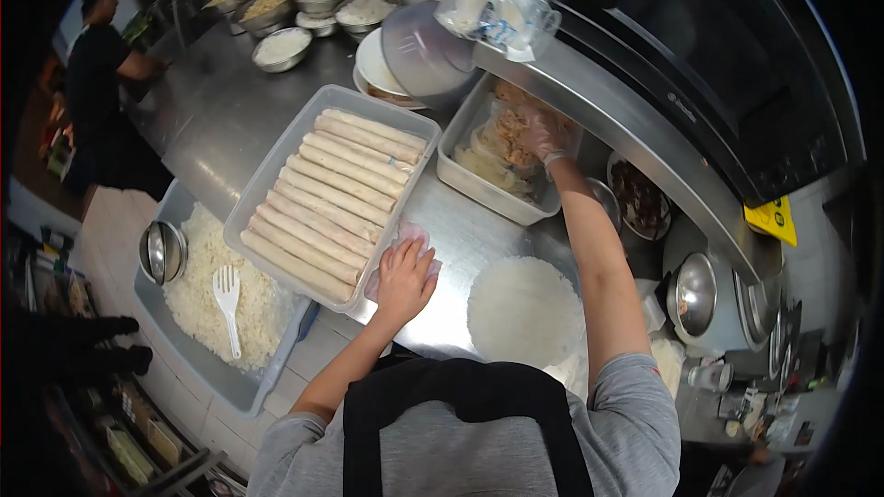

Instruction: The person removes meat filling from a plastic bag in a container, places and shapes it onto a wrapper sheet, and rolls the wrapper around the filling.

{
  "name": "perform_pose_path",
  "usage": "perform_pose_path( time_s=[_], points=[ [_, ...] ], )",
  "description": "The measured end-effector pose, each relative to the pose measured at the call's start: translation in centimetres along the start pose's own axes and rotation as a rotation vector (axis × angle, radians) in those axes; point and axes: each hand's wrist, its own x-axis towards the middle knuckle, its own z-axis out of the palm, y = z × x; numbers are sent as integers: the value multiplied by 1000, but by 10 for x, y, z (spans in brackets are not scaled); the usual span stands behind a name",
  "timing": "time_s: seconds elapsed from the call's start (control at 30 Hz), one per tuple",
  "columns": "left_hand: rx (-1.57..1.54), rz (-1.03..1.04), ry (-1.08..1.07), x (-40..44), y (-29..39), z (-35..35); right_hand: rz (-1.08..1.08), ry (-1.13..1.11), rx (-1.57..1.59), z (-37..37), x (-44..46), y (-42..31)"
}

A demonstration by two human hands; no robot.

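My left hand [407,281] lies with its fingers apart on a pinkish cloth [376,287], beside the clear tub [241,207] of long pale rolls [322,198]. In a thin clear glove, my right hand [541,133] reaches into a plastic container [502,205] that holds an orange-tinted shredded filling [509,120] and pale wrappers or film [488,161]. Its fingers are partly lost against the filling, so their grip is unclear. A round white wrapper [525,310] lies flat on the steel counter [442,212] between my arms.
A blue-grey bin [253,396] of white shreds with a white fork [226,299] stands at the left. Metal bowls [281,49] are at the back. A steel shelf [635,152] overhangs the right. A co-worker [101,83] stands at the far left.
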Motion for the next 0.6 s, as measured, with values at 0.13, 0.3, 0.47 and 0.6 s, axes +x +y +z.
perform_pose_path(
  time_s=[0.13, 0.3, 0.47, 0.6],
  points=[
    [5, -2, 16, -2, -2, 2, 11, 196, 260, 26, -1, 1],
    [13, 28, 6, -1, -1, 8, 278, -22, 343, 32, 10, -20],
    [38, 36, 24, -1, -2, 10, 248, 402, -166, 24, 15, -34],
    [19, 24, 12, -1, -1, 5, 264, -161, 153, 34, 18, 14]
  ],
)
